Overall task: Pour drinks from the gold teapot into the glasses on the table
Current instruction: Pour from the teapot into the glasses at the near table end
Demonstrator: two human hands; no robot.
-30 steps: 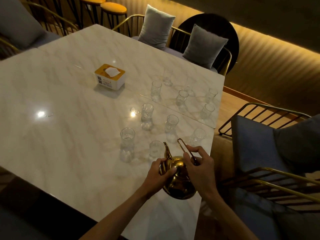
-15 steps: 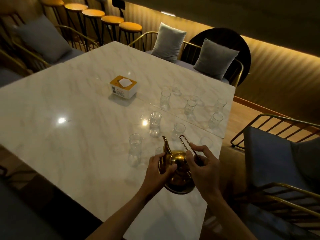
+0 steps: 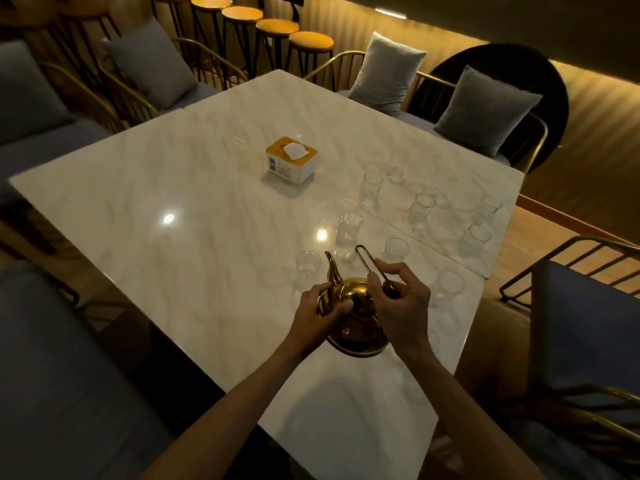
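Observation:
The gold teapot point(image 3: 355, 317) stands near the front right of the marble table point(image 3: 194, 216), its curved spout pointing away from me. My left hand point(image 3: 320, 311) grips the pot's body at the base of the spout. My right hand point(image 3: 400, 299) is closed on the thin looped handle, which sticks up behind my fingers. Several clear glasses stand beyond and right of the pot; the nearest glass point(image 3: 307, 266) is just left of the spout, another glass point(image 3: 396, 250) lies behind the handle. Whether they hold liquid is unclear.
A white and orange tissue box point(image 3: 291, 160) sits mid-table. Gold-framed chairs with grey cushions point(image 3: 485, 110) ring the far side, and a blue chair point(image 3: 585, 327) stands close on the right. Orange bar stools point(image 3: 277, 27) line the back wall.
The view has tilted and pulled back, showing more of the room. Both hands stay on the teapot, which has barely shifted relative to the glasses.

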